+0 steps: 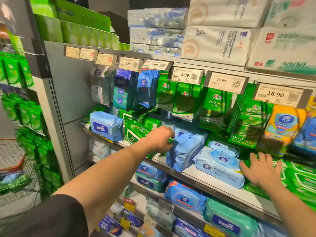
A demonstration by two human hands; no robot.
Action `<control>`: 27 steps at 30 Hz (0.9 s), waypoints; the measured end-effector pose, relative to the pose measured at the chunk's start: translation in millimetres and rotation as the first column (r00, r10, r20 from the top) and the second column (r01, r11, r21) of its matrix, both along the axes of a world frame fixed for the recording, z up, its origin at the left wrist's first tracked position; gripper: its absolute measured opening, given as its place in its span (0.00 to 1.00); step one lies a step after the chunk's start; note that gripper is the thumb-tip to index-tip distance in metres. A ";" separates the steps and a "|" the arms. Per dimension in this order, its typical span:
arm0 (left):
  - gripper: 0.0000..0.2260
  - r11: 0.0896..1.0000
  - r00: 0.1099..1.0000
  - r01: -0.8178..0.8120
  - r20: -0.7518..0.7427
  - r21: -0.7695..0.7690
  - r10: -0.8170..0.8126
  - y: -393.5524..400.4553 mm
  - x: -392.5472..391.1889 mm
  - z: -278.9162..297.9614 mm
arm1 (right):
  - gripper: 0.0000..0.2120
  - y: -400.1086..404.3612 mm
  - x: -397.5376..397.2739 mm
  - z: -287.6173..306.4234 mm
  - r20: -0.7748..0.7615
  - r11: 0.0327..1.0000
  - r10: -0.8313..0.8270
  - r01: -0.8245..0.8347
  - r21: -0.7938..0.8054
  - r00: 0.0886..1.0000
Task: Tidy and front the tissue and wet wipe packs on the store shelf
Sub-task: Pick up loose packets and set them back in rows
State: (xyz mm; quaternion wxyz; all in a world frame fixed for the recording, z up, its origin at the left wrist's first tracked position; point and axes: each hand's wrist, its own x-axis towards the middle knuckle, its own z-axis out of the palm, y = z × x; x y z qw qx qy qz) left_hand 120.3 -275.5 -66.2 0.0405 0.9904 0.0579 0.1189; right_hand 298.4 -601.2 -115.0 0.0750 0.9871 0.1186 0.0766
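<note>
My left hand [161,138] grips the top of a light blue wipe pack [185,149] that stands tilted on the middle shelf [193,170]. To its right lies a flat pale blue wipe pack [220,166] with a second one stacked behind it. My right hand [261,168] rests with spread fingers on green wipe packs [301,182] beside that flat pack. Left of my left hand lie green 999 packs [136,132] and a blue Tempo pack [106,125].
Green and blue hanging packs [186,100] fill the pegs under the price tags [187,75]. Large tissue bales [217,43] sit on the top shelf. Lower shelves hold more blue and teal Tempo packs [229,221]. A wire basket [13,168] stands at the left.
</note>
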 end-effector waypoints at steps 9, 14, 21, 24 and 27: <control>0.20 0.987 0.988 -0.153 0.019 -0.043 0.154 140.5 -16.1 1.5 | 0.20 123.2 -81.9 23.4 0.167 0.908 0.360 -0.386 0.164 0.918; 0.24 0.999 0.997 -0.030 -0.079 -0.029 0.028 166.4 27.5 -6.4 | 0.23 239.3 -107.1 53.8 0.084 0.813 0.522 -0.525 0.250 0.849; 0.30 0.999 0.984 0.015 -0.174 -0.045 -0.023 181.8 82.7 -16.4 | 0.41 311.8 -86.7 25.9 -0.229 0.928 0.372 -0.363 0.082 0.900; 0.32 0.998 0.971 0.008 -0.237 -0.065 -0.023 189.1 103.7 -29.5 | 0.41 313.8 -77.6 9.4 -0.300 0.959 0.258 -0.281 -0.036 0.919; 0.34 1.000 0.957 -0.019 -0.289 0.005 0.020 194.4 118.5 -37.6 | 0.36 324.0 -71.6 -1.0 -0.268 0.963 0.232 -0.260 -0.073 0.935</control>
